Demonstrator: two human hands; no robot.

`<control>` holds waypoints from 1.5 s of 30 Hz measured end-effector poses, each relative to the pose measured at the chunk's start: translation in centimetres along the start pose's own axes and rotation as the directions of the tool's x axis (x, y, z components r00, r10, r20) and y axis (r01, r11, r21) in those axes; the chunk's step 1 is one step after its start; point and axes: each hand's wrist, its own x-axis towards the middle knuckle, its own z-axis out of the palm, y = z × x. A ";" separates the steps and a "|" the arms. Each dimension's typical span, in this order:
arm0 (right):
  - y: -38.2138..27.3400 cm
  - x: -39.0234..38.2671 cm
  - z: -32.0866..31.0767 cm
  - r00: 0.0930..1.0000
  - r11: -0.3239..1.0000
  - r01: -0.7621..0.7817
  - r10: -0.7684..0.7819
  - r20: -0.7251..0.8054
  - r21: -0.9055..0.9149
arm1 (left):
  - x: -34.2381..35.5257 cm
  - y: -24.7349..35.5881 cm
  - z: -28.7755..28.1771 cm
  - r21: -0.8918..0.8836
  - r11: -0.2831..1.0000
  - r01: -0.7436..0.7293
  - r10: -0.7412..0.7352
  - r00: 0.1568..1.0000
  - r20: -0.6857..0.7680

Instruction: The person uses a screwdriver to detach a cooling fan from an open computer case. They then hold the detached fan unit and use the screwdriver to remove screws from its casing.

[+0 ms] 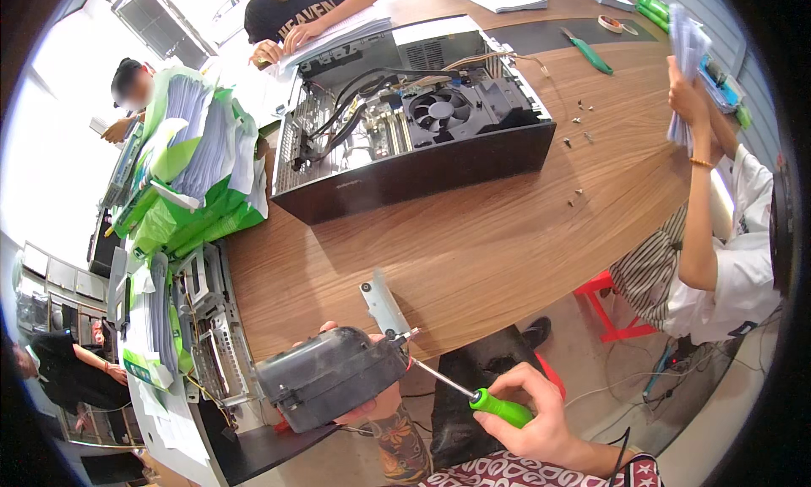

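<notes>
My left hand (387,400), mostly hidden, grips a black plastic housing (338,377) from beneath and behind, just off the table's near edge. A flat silver metal bracket (385,305) juts up beside its right end. My right hand (541,419) is closed around the green handle of a screwdriver (503,408). The shaft points up and left, and its tip is at the housing's right end near a small metal piece; whether it sits in a screw cannot be made out. Farther back lies an opened computer case (414,170) with a black fan (439,113) and cables inside.
Several small screws (589,137) lie on the wooden table (473,242) right of the case. A green-handled tool (591,54) and tape rolls (610,24) are farther back. Paper stacks in green wrapping (194,149) stand left. Other people handle papers across the table and at right.
</notes>
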 end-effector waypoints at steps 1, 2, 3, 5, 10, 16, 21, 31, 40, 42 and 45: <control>-0.1 0.0 0.0 1.000 1.000 0.001 -0.001 0.005 0.001 | 0.1 0.1 0.0 -0.014 1.000 -0.014 0.014 1.000 0.002; -0.3 0.2 0.0 0.999 0.997 0.045 -0.044 0.014 -0.068 | 0.2 0.2 0.1 -0.029 0.999 -0.028 0.028 1.000 0.004; -0.3 0.3 -0.1 0.996 0.986 0.085 -0.084 0.015 -0.142 | 0.4 -0.1 0.2 -0.065 0.998 0.000 0.005 0.997 0.077; -0.3 0.6 -0.3 0.991 0.968 0.131 -0.131 0.015 -0.216 | 0.6 -0.8 0.3 -0.104 0.994 0.035 -0.019 0.988 0.151; -1.2 -0.1 0.4 0.997 0.995 -0.038 0.044 0.068 -0.089 | 1.4 0.1 0.6 -0.021 0.999 0.036 -0.030 0.968 0.248; -1.2 0.0 -0.9 0.958 0.963 -0.261 0.248 0.145 0.073 | 0.6 0.2 0.9 0.022 1.000 0.011 -0.011 1.000 -0.026; 0.5 0.4 -1.1 0.974 0.998 -0.045 0.055 0.222 -0.051 | 0.1 -0.4 0.5 0.088 0.996 -0.021 0.035 0.987 -0.158; -1.0 0.3 -0.1 0.951 0.959 -0.280 0.273 0.143 0.034 | 0.6 -0.3 0.4 0.031 0.999 0.017 -0.018 0.999 0.028; -0.7 0.0 -0.8 0.847 0.845 -0.479 0.373 0.378 0.240 | 1.1 0.4 0.5 0.047 0.999 0.027 -0.036 0.977 0.211; -0.9 0.0 -0.4 0.913 0.911 -0.383 0.348 0.214 0.152 | 0.6 -0.3 0.5 -0.019 1.000 0.010 -0.008 0.998 0.065; -1.0 1.0 -0.2 0.992 0.976 0.115 -0.105 0.066 -0.184 | -0.2 -0.3 -0.6 -0.014 0.998 -0.065 0.061 0.979 -0.195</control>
